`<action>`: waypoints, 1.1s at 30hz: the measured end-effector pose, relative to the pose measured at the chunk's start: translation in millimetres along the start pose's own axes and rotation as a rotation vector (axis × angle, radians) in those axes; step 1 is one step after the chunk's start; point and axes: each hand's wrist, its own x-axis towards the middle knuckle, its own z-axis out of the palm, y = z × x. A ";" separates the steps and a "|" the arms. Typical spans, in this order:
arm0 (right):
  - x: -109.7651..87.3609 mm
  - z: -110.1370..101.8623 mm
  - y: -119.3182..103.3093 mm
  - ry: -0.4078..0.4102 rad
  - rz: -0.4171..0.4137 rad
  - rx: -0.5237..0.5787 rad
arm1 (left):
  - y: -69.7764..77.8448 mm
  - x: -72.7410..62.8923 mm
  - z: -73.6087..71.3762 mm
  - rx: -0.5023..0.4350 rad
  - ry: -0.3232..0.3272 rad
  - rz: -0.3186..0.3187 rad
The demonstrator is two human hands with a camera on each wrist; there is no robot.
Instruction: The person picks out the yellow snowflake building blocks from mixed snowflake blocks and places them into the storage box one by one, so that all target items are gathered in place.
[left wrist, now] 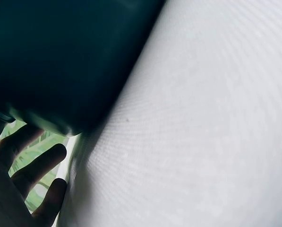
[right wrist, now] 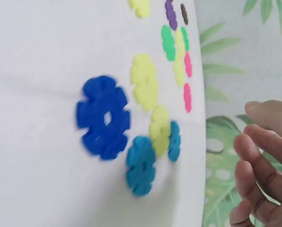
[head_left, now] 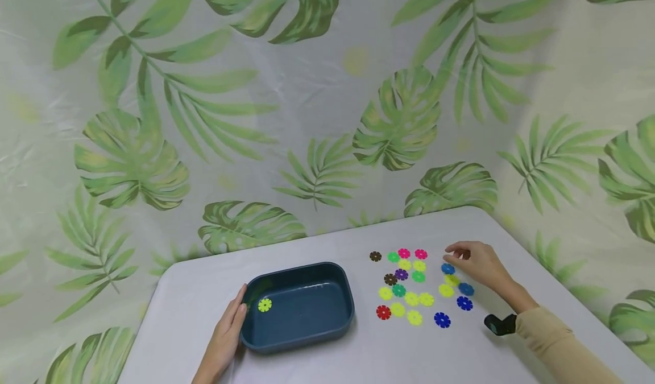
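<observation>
A dark blue-green rectangular tub (head_left: pixel 298 344) stands on the white table, with one yellow snowflake disc (head_left: pixel 264 305) lying inside it. My left hand (head_left: pixel 225 330) rests against the tub's left end, thumb at the rim; in the left wrist view its fingers (left wrist: pixel 39 170) are spread beside the tub wall (left wrist: pixel 60 61). Over the right side of the scattered discs hovers my right hand (head_left: pixel 478 263), fingers loosely bent and nothing between them. Closest beneath it are a light blue disc (head_left: pixel 448 268) and a yellow disc (head_left: pixel 452 280). A dark blue disc (right wrist: pixel 104 117) shows large in the right wrist view.
Several more notched plastic discs lie flat between the tub and my right hand, among them a red disc (head_left: pixel 383 312), a brown disc (head_left: pixel 376 256) and a pink disc (head_left: pixel 421 254). Behind the table (head_left: pixel 204 279) hangs a leaf-patterned curtain (head_left: pixel 317 88).
</observation>
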 end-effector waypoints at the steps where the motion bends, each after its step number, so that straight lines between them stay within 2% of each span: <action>1: -2.6 -0.8 2.5 -0.001 0.005 -0.002 | 0.3 0.1 -0.2 0.001 -0.002 -0.002; 10: -24.3 -3.3 15.3 -0.016 0.052 -0.005 | -0.9 0.4 -0.2 0.014 -0.005 -0.007; 20: -43.1 2.7 26.4 -0.091 0.129 0.001 | -1.1 1.4 0.4 0.008 -0.017 -0.012; 33: -44.3 8.4 27.7 -0.096 0.073 -0.018 | -2.0 1.9 1.1 0.001 -0.016 -0.017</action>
